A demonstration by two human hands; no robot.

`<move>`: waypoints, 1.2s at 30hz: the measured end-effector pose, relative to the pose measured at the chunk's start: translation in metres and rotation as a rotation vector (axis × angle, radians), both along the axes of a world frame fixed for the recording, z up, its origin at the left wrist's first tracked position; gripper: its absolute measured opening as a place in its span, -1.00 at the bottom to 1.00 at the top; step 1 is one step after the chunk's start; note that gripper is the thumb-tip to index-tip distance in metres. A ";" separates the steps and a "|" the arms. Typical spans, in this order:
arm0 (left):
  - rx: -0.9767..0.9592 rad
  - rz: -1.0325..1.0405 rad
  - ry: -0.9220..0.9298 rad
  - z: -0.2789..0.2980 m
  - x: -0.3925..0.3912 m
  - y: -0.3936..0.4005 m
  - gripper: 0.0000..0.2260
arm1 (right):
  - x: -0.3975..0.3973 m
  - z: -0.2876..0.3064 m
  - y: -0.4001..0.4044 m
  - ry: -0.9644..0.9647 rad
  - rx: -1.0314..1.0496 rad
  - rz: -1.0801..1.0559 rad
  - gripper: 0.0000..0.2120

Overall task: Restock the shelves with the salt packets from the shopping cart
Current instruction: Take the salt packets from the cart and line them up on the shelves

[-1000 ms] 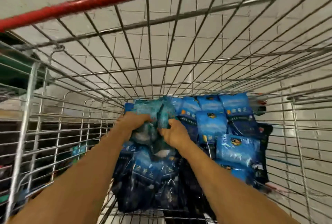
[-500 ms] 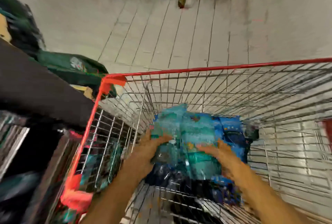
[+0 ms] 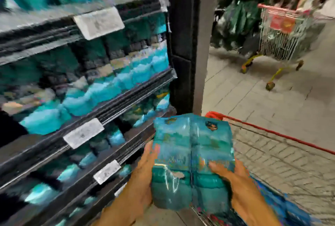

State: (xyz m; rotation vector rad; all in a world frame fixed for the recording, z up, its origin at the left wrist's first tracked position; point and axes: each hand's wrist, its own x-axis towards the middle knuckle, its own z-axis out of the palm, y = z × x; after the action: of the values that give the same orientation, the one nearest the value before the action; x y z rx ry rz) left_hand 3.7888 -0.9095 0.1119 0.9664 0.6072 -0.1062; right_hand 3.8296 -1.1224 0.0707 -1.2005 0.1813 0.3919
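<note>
I hold a stack of teal salt packets [image 3: 190, 155] upright in front of me, above the near corner of the red-rimmed shopping cart [image 3: 268, 131]. My left hand [image 3: 145, 169] grips the stack's left edge and my right hand [image 3: 230, 177] grips its right edge, thumb across the front. More blue packets [image 3: 282, 205] lie in the cart under my right forearm. The dark shelves [image 3: 112, 102] on the left carry rows of the same teal and blue packets; the view is blurred.
White price tags [image 3: 83, 132] hang on the shelf edges. A dark pillar [image 3: 188, 44] ends the shelving. Beyond it, across the grey tiled floor, stands a second cart [image 3: 282, 33] with yellow legs beside green goods.
Both hands lifted the stack of packets out of the cart. My view swung from inside the cart up and left to face the shelves.
</note>
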 end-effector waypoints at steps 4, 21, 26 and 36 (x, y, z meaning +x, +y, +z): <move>0.191 0.178 -0.197 0.026 -0.059 0.063 -0.80 | -0.013 0.029 0.063 -0.157 0.026 0.202 -0.56; 0.581 0.800 -0.440 0.094 -0.240 0.259 -0.72 | -0.084 0.133 0.357 -0.487 0.110 0.789 -0.65; 0.635 0.915 -0.342 0.099 -0.232 0.321 -0.86 | -0.095 0.145 0.445 -0.574 0.095 0.731 -0.81; 0.552 1.075 -0.348 0.094 -0.203 0.402 -0.87 | -0.108 0.127 0.525 -0.516 0.143 0.632 -0.79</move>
State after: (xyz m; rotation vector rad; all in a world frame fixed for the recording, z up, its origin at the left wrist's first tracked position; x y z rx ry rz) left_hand 3.5857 -0.5075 0.2060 1.0296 0.7736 1.2131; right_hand 3.7219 -0.5975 0.1973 -1.1609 -0.6773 0.6129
